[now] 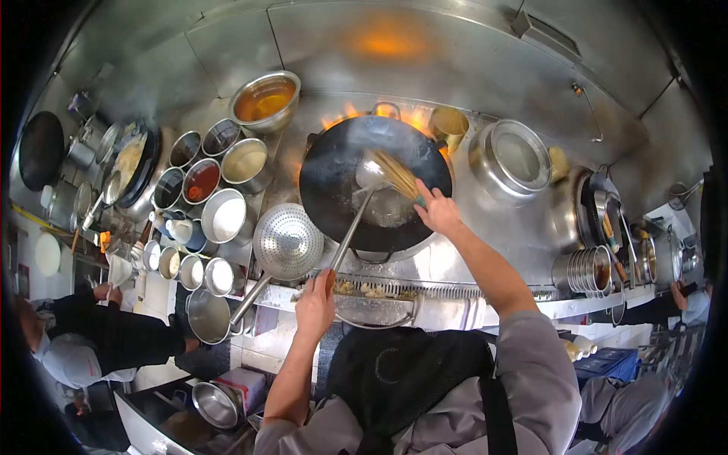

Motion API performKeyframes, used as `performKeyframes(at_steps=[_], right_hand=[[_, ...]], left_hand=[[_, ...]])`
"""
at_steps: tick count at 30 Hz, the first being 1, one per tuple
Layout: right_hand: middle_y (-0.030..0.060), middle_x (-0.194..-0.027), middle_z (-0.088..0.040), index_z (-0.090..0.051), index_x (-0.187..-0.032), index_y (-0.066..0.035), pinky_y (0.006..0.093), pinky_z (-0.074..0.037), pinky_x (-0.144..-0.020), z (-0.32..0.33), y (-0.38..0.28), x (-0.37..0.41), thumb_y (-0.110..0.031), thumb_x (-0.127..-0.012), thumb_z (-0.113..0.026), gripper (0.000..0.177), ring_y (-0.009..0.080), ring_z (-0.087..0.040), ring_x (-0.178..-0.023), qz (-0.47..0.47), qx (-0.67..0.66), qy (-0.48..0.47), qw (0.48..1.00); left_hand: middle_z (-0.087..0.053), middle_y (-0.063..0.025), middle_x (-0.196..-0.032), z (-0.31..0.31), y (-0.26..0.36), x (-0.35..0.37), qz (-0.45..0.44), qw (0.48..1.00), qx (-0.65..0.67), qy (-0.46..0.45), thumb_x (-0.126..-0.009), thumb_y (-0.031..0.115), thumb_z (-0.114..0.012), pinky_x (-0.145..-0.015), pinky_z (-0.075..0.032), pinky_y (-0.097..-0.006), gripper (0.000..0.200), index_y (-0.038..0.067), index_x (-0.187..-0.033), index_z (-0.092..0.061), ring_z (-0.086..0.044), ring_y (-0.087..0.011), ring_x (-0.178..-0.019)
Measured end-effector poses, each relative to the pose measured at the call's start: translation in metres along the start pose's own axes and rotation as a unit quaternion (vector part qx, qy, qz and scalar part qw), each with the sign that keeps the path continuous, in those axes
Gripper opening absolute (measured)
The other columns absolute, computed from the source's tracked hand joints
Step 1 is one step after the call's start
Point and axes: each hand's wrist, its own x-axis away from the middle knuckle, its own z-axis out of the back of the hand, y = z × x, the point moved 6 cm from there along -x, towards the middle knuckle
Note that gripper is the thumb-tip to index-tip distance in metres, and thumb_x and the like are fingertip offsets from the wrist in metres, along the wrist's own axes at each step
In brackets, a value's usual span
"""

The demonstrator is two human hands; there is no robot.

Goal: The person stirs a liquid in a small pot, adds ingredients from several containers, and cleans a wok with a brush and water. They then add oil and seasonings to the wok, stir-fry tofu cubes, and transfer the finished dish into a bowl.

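A large black wok [334,163] sits over a burner with orange flames rising round its far edge, and a little liquid lies at its bottom. My left hand [315,309] is closed round the wooden handle of a long metal ladle [353,227], whose bowl is down inside the wok. In my right hand [440,211] is a bamboo wok brush [393,171] with a green band, its bristles over the ladle's bowl. Just left of the wok lies a round perforated strainer [288,241], its handle pointing toward me.
Left stand several metal pots of sauces and seasonings, including a red sauce [202,182], and a bowl of amber liquid [264,102]. A lidded steel pot [519,155] and stacked metal cups [582,271] are on the right. Other people [106,334] work at the left and right edges.
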Motion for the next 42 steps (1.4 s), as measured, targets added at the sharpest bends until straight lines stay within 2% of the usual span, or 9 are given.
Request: performKeyframes(at_steps=[11,13,23,24,28,32,39,40,42], right_hand=[[0.0274,-0.119,-0.059,-0.04,-0.145,-0.012,0.0495,-0.05,-0.089,0.124,0.023,0.009,-0.034,-0.087,-0.065,0.067,0.0452,-0.061,-0.106,-0.105,-0.208,0.402,0.885],[0.0265,-0.12,-0.059,-0.04,-0.144,-0.014,0.0484,-0.051,-0.09,0.07,0.013,-0.004,-0.031,-0.087,-0.063,0.064,0.0443,-0.061,-0.106,-0.076,0.0,0.008,0.997],[0.0239,-0.12,-0.058,-0.042,-0.138,-0.013,0.0475,-0.051,-0.09,0.006,-0.015,-0.01,-0.035,-0.09,-0.06,0.056,0.0426,-0.063,-0.104,-0.058,0.122,-0.144,0.98],[0.0239,-0.12,-0.058,-0.042,-0.138,-0.013,0.0475,-0.051,-0.09,0.004,-0.003,-0.012,-0.035,-0.09,-0.06,0.056,0.0426,-0.063,-0.104,-0.06,0.124,-0.141,0.98],[0.0238,-0.121,-0.059,-0.041,-0.142,-0.017,0.047,-0.051,-0.091,0.042,0.006,0.004,-0.037,-0.089,-0.061,0.06,0.042,-0.063,-0.105,-0.169,0.011,0.011,0.985],[0.0244,-0.11,-0.065,-0.044,-0.144,-0.016,0.047,-0.05,-0.089,0.104,0.016,0.028,-0.039,-0.087,-0.067,0.066,0.0399,-0.064,-0.101,-0.161,-0.113,0.175,0.965],[0.0217,-0.114,-0.065,-0.052,-0.138,-0.018,0.0448,-0.049,-0.091,0.199,0.063,0.092,-0.027,-0.083,-0.071,0.059,0.0353,-0.065,-0.103,-0.171,-0.372,0.441,0.799],[0.02,-0.114,-0.066,-0.053,-0.138,-0.018,0.044,-0.05,-0.092,0.194,0.068,0.082,-0.025,-0.081,-0.072,0.06,0.0345,-0.064,-0.105,-0.117,-0.113,0.193,0.968],[0.0167,-0.116,-0.066,-0.053,-0.137,-0.019,0.0428,-0.049,-0.094,0.196,0.099,0.107,-0.02,-0.078,-0.072,0.062,0.0344,-0.063,-0.108,-0.072,0.207,-0.134,0.966]], left_hand=[[-0.052,0.001,-0.073,-0.022,-0.042,0.015,0.282,0.808,0.489,-0.172,-0.101,0.03,-0.054,-0.041,-0.03,-0.0204,0.025,0.009,-0.113,-0.054,-0.044,-0.0057,-0.054],[-0.052,0.0008,-0.073,-0.028,-0.045,0.018,0.293,0.797,0.506,-0.154,-0.101,0.031,-0.054,-0.04,-0.029,-0.0196,0.025,0.009,-0.113,-0.054,-0.044,-0.0055,-0.053],[-0.056,-0.0029,-0.081,-0.028,-0.05,0.026,0.306,0.74,0.574,-0.17,-0.099,0.032,-0.057,-0.043,-0.035,-0.0205,0.03,0.009,-0.117,-0.052,-0.048,-0.007,-0.056],[-0.057,-0.0032,-0.082,-0.022,-0.058,0.018,0.181,0.897,0.39,-0.104,-0.098,0.032,-0.058,-0.046,-0.038,-0.0212,0.034,0.008,-0.121,-0.05,-0.049,-0.0074,-0.058],[-0.06,-0.0049,-0.085,0.012,-0.023,0.02,-0.039,0.98,-0.192,0.023,-0.096,0.03,-0.062,-0.059,-0.048,-0.0275,0.046,0.003,-0.131,-0.047,-0.056,-0.0125,-0.066],[-0.06,-0.0022,-0.086,0.006,-0.047,0.013,0.271,0.855,0.419,-0.145,-0.093,0.024,-0.064,-0.056,-0.044,-0.0261,0.053,0.002,-0.137,-0.043,-0.052,-0.0094,-0.066],[-0.057,-0.0016,-0.085,-0.019,-0.063,0.015,0.171,0.89,0.373,-0.199,-0.089,0.016,-0.069,-0.063,-0.042,-0.0239,0.042,0.005,-0.126,-0.054,-0.052,-0.0097,-0.071],[-0.051,0.0012,-0.079,-0.023,-0.062,0.024,0.179,0.812,0.499,-0.243,-0.09,0.008,-0.066,-0.056,-0.037,-0.0228,0.042,0.007,-0.129,-0.052,-0.045,-0.0077,-0.063],[-0.049,0.0019,-0.079,-0.016,-0.052,0.03,0.153,0.787,0.523,-0.289,-0.09,0.004,-0.065,-0.054,-0.034,-0.0223,0.043,0.008,-0.131,-0.051,-0.042,-0.0068,-0.06]])
